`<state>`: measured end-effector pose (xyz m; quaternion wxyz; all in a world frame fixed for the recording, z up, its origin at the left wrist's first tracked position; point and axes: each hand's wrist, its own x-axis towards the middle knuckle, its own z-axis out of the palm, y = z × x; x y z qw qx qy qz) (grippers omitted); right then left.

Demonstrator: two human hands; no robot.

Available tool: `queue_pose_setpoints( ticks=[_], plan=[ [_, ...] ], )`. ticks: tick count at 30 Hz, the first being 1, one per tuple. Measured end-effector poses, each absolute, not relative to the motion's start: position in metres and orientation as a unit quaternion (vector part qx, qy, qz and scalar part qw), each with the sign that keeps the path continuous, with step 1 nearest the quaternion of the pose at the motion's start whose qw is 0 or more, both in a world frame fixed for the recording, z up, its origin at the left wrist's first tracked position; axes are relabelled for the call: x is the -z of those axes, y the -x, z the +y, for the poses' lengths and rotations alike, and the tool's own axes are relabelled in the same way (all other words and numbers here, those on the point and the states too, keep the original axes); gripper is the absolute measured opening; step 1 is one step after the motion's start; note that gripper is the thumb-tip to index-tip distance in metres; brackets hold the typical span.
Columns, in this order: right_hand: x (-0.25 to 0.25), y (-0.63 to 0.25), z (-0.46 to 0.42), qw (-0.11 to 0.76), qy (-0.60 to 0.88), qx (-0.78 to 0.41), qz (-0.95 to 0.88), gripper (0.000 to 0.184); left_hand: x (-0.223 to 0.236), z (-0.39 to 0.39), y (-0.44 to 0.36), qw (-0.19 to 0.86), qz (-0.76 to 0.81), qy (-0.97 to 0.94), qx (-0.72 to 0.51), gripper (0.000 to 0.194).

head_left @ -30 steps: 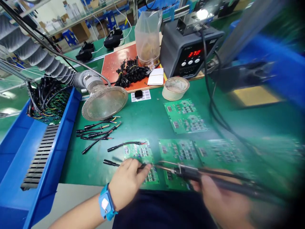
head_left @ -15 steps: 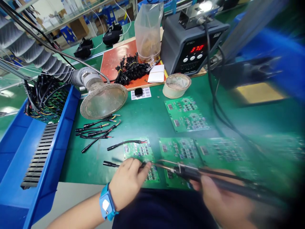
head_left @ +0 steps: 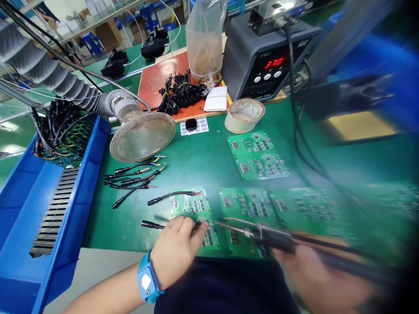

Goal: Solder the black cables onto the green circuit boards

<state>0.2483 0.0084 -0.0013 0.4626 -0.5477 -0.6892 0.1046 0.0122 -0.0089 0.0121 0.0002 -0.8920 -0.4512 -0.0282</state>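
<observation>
My left hand, a blue strap on its wrist, is closed on a short black cable over the lower part of a green circuit board. The cable's plug end sticks out to the left; its wire end is hidden by my fingers. My right hand, blurred, grips a soldering iron. Its tip lies just right of my left fingertips, with a thin feed tube above it. Another black cable lies across the upper part of the same board, its red wire end on the board.
More circuit boards lie to the right. Loose cables rest at left under a fume extractor hood. A blue bin stands far left. Behind are a tape roll and a soldering station showing 370.
The soldering iron in my right hand has drawn back a little to the right, away from my left fingertips. My left hand stays in place on the cable.
</observation>
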Motion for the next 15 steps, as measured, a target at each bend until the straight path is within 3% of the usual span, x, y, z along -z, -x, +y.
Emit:
queue_pose_setpoints(
  ticks=[11,15],
  plan=[
    [0.0003,-0.2473,0.0096,0.426,0.548,-0.158,-0.703,0.023,-0.0187,-0.0055,-0.0154,0.001,-0.446,0.895,0.014,0.033],
    [0.0011,-0.2420,0.0120,0.453,0.528,-0.141,-0.704,0.022,-0.0178,-0.0050,-0.0151,0.012,-0.445,0.895,0.019,0.031]
  ],
)
